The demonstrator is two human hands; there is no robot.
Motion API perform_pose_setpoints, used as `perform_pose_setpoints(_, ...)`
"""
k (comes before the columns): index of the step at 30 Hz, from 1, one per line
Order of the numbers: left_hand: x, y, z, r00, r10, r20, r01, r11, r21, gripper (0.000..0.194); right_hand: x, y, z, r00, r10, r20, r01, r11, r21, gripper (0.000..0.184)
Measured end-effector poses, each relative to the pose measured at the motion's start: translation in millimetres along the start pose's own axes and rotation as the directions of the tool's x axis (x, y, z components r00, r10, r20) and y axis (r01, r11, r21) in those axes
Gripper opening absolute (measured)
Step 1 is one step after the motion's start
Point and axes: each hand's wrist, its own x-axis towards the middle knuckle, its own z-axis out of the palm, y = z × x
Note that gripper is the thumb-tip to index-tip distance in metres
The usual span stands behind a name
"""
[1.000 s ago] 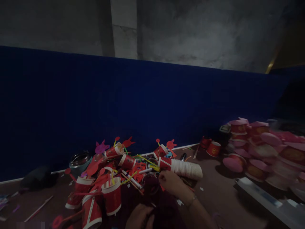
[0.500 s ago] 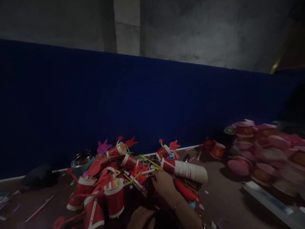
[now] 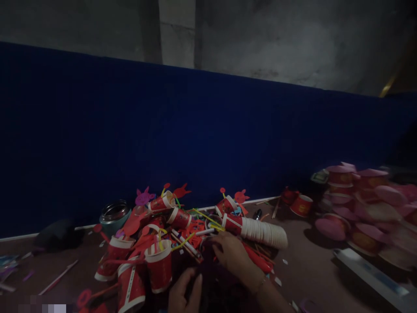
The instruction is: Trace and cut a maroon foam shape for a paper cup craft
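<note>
My left hand (image 3: 185, 292) is low in the middle of the view, fingers curled with the thumb up, against something dark that I cannot make out. To its right, my right hand (image 3: 233, 256) reaches in with bent fingers at the edge of the same dark area; its fingertips are hard to see. Just beyond the right hand lies a stack of nested paper cups (image 3: 260, 230), a red one at its left end. A white marker-like stick (image 3: 204, 232) is close to the right fingertips. On the left stands a red paper cup (image 3: 158, 267) with sticks inside.
Red cups with paper animal cut-outs (image 3: 143, 196) pile up at the left. Behind them is a teal container (image 3: 114, 217). More cups with pink paper (image 3: 368, 208) are heaped at the right, beside a long pale box (image 3: 371, 274). A blue panel (image 3: 195, 139) runs along the back.
The view has shifted slightly. My left hand has come up a little and shows more of its thumb and fingers. My right hand stays by the cup stack, its fingers a little lower.
</note>
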Motion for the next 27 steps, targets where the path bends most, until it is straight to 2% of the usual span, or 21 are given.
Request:
perform_pose_setpoints(2, 7.7, 0.6, -6.5, 0.993, -0.105, 0.052, 0.107, 0.993, -0.038, 0.031, -0.6, 0.0, -2.0, 0.998, 0.044, -0.048, -0.035, 0.982, 0.186, 0.025)
perform_pose_setpoints(5, 15.9, -2.7, -11.9, 0.974, -0.194, 0.117, 0.202, 0.977, -0.062, 0.036, -2.6, -5.1, -3.1, 0.994, 0.099, -0.042, -0.07, 0.892, 0.446, 0.029)
perform_pose_setpoints(7, 18.5, -5.1, -12.7, 0.969, -0.208, 0.13, 0.22, 0.972, -0.086, 0.037, -5.6, -10.2, -1.7, 0.996, 0.089, 0.012, -0.082, 0.842, 0.534, 0.037)
perform_pose_setpoints(11, 20.5, -8.3, -12.6, 0.965, -0.199, 0.171, 0.222, 0.967, -0.124, 0.038, -12.2, -12.1, 0.7, 0.992, 0.044, 0.117, -0.112, 0.727, 0.677, 0.021)
perform_pose_setpoints(16, 19.2, -13.0, -12.5, 0.982, -0.153, 0.114, 0.159, 0.986, -0.043, 0.034, -15.4, 4.8, -1.1, 0.976, 0.206, -0.078, -0.113, 0.771, 0.627, 0.021)
perform_pose_setpoints(19, 14.8, -12.4, -11.6, 0.982, -0.136, 0.133, 0.136, 0.991, 0.011, 0.033, -20.2, 10.4, 2.8, 0.968, 0.238, -0.077, -0.149, 0.794, 0.59, 0.022)
perform_pose_setpoints(23, 12.7, -4.9, -11.7, 0.976, -0.154, 0.152, 0.16, 0.987, -0.028, 0.034, -32.7, -0.7, 7.6, 0.997, 0.077, 0.009, -0.072, 0.868, 0.492, 0.025)
perform_pose_setpoints(27, 16.6, 0.6, -14.3, 0.99, -0.142, 0.014, 0.142, 0.99, -0.014, 0.036, -48.9, -26.2, 2.3, 0.993, -0.092, 0.069, 0.061, 0.928, 0.367, 0.023)
